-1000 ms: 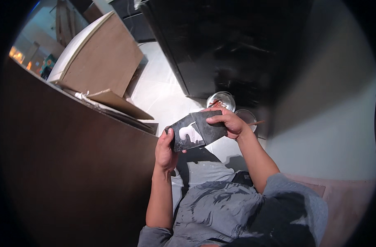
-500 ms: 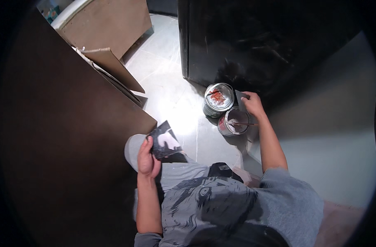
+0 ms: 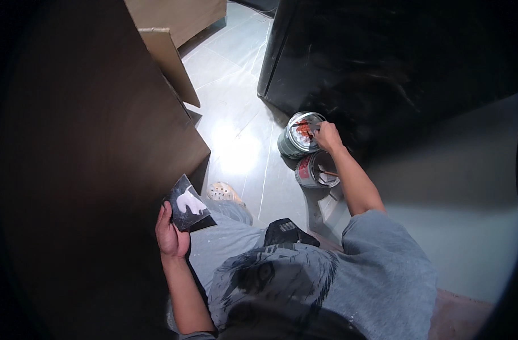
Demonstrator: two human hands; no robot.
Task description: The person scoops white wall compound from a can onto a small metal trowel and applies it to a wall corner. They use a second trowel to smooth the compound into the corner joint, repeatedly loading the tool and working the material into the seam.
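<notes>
In the lower middle, nearest the viewer, is the wearer's grey printed shirt (image 3: 372,272). At lower left, the left hand (image 3: 172,235) grips a dark, flat square plate (image 3: 185,215) by its near edge, thumb on top; this hold seems to leave its middle free, where a smear of pale pinkish paste (image 3: 189,200) lies face up, likely so none slides off. Just beyond is a perforated clog (image 3: 223,192) on the grey tile floor (image 3: 227,107). Right of centre, an open can (image 3: 307,171) stands with a thin brown stick (image 3: 328,172) inside, apparently left leaning for easy reach. Close behind it is a second can (image 3: 293,148), its top streaked orange-red. Over that top, the right hand (image 3: 328,136) has its fingers bent together; whether they pinch anything cannot be told. Both cans sit near a glossy black panel (image 3: 355,56) at upper right, perhaps to keep the floor passable.
</notes>
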